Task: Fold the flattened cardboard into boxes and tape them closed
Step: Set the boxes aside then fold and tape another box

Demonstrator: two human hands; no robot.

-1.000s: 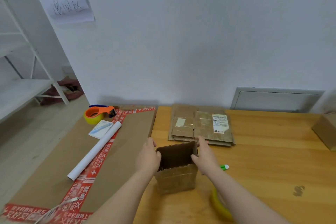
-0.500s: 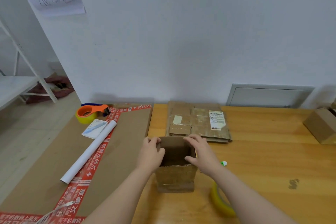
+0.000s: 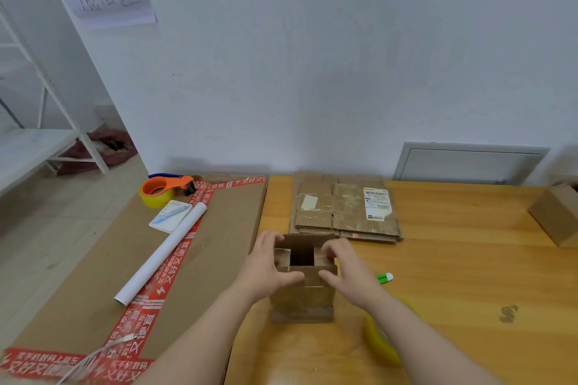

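Head view looks down on a wooden table (image 3: 453, 275) that carries the work. Left of the hands, a big cardboard sheet (image 3: 225, 244) edged with red printed tape lies flat alongside it. Straight past the hands, by the wall, a stack of flattened cardboard (image 3: 344, 212) waits, probably kept near so the next piece is an easy reach. Far to the right of the grip a second box (image 3: 556, 216) sits at the table's edge.

Between the hands stands the box (image 3: 301, 297), upright on the table with its top open. The left hand (image 3: 266, 266) wraps the left side, fingers curled over the rim onto the small left flap and thumb on the near face. The right hand (image 3: 347, 272) mirrors it on the right flap. Both are clamped on the box, and the two small flaps tip inward with a dark gap between them. Gripping both sides at once likely steadies the box while the small flaps go down first, so the long flaps can cover them.

A white paper roll (image 3: 159, 255) and an orange tape dispenser (image 3: 162, 189) lie well left of the grip. A yellow tape roll (image 3: 381, 344) sits just beneath the right forearm, handy for sealing. A green marker (image 3: 384, 277) lies just right of the right hand.
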